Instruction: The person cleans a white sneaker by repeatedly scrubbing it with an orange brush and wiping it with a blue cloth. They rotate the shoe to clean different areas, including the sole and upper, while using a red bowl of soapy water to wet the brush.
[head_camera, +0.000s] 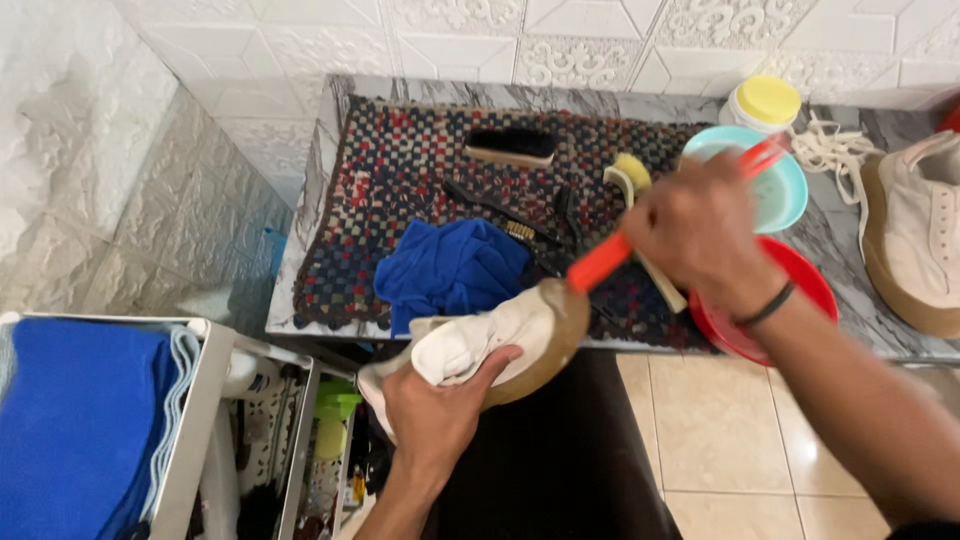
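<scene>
Presently the left hand (432, 415) is clamped around a white shoe (480, 345), held off the front edge of the marble counter (850, 250) with its tan sole turned toward the right hand (700, 235), seemingly so the sole faces the tool. The right hand is closed on an orange-handled brush (600, 262), whose lower end meets the sole's edge. A turquoise bowl (785, 195) sits just behind that hand, near enough for dipping, with a red basin (800, 290) partly under the wrist. A blue cloth (450, 265) lies on the crocheted mat (400, 170), just beside the shoe. A second white shoe (920, 235) rests on the counter at right, apart.
</scene>
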